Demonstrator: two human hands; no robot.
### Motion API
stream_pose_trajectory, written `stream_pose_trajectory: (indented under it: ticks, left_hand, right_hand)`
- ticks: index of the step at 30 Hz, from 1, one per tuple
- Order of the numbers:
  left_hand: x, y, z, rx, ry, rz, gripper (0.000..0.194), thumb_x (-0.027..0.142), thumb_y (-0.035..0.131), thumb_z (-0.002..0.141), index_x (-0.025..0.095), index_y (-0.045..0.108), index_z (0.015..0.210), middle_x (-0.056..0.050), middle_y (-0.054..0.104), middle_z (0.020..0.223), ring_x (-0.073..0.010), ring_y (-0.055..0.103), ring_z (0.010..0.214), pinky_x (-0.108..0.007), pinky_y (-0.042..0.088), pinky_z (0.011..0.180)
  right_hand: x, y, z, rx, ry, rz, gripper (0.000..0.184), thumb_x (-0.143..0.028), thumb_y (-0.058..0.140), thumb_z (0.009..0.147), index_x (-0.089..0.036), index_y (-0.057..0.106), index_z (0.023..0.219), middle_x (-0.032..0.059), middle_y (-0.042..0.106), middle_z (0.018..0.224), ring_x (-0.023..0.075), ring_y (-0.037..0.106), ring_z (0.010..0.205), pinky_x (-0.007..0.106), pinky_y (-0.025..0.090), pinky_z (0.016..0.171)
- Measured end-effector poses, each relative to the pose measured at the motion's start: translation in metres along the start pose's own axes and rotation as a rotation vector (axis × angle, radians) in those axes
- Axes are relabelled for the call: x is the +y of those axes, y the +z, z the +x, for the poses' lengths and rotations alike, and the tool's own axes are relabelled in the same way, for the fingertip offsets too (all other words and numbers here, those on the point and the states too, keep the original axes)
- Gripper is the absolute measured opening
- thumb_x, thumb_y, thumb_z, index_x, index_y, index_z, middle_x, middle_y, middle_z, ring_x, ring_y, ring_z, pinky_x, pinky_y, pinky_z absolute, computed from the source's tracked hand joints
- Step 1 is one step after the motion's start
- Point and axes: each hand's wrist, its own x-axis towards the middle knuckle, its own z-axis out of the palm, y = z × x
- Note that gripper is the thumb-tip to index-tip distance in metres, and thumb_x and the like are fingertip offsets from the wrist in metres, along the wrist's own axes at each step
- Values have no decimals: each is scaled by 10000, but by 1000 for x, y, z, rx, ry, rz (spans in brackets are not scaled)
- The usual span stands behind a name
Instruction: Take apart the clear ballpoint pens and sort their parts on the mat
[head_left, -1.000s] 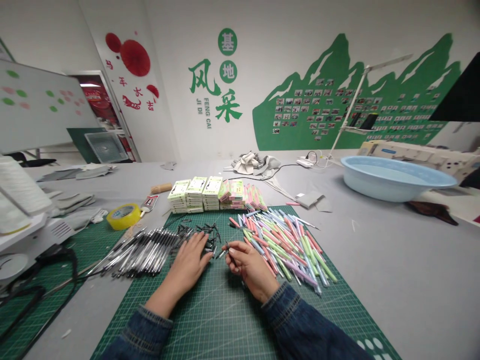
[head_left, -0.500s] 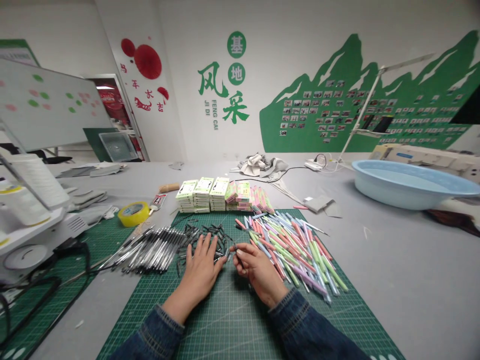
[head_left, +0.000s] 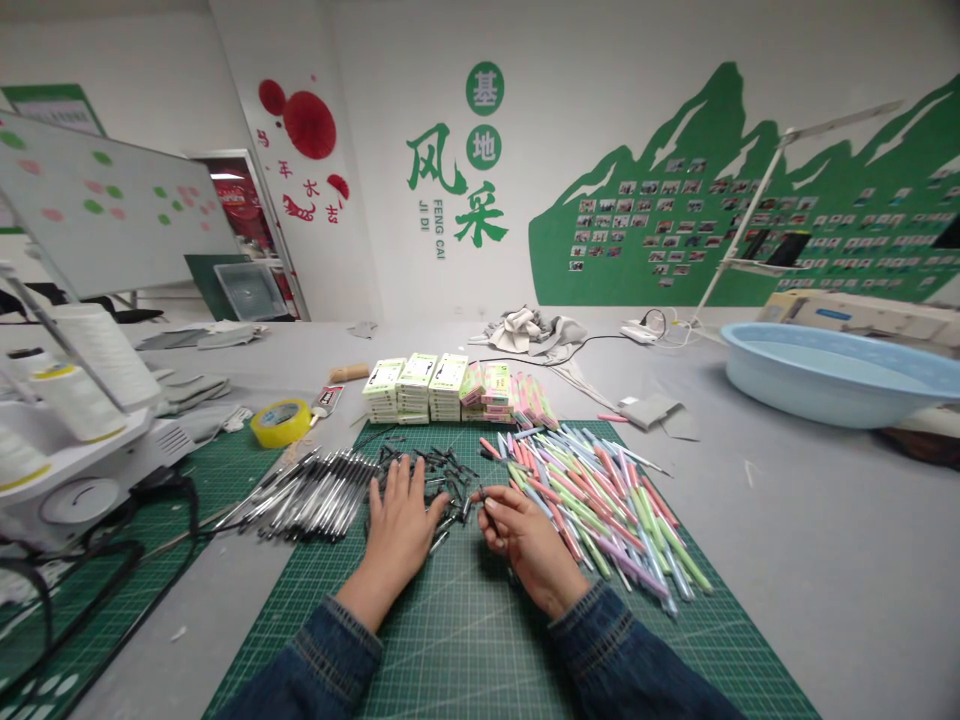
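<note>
My left hand (head_left: 400,530) lies with fingers spread, palm down, on a loose pile of small black pen caps (head_left: 442,468). Close to its right, my right hand (head_left: 529,545) is closed in a pinch over the green cutting mat (head_left: 450,640). Between thumb and forefinger shows a thin black piece that looks like one of the caps, mostly hidden by the fingers. Left of the pile lies a bundle of clear pens (head_left: 319,497) with dark ends. A heap of pastel pens (head_left: 600,500) in pink, green, blue and purple spreads beside my right hand.
Stacked small boxes (head_left: 427,385) line the mat's far edge. A yellow tape roll (head_left: 281,424) and a brush (head_left: 326,400) sit left of them. Thread cones on a sewing machine (head_left: 75,480) stand at left. A blue basin (head_left: 832,385) rests at right, with cloth scraps (head_left: 532,330) behind.
The view has turned slightly left. My left hand has slid a little leftward across the black caps, widening the distance to my right hand, which keeps its pinch.
</note>
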Motion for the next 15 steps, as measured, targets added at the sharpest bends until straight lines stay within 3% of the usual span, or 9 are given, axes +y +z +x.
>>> stream_pose_trajectory:
  ticks: [5, 15]
  left_hand:
    - [-14, 5, 10, -32, -64, 17, 718, 575, 234, 888, 97, 325, 1417, -200, 288, 1489, -335, 206, 1386, -530, 121, 1095]
    - [6, 11, -5, -85, 62, -92, 722, 595, 230, 884, 126, 314, 1425, -169, 277, 1502, -308, 205, 1392, -491, 180, 1099]
  right_hand:
    - [-1, 2, -1, 19, 13, -27, 294, -356, 722, 703, -146, 664, 900, 5, 575, 651, 71, 445, 518, 196, 282, 483]
    - [-1, 1, -1, 25, 23, -11, 296, -352, 718, 707, -146, 656, 910, 4, 576, 658, 73, 456, 523, 194, 304, 498]
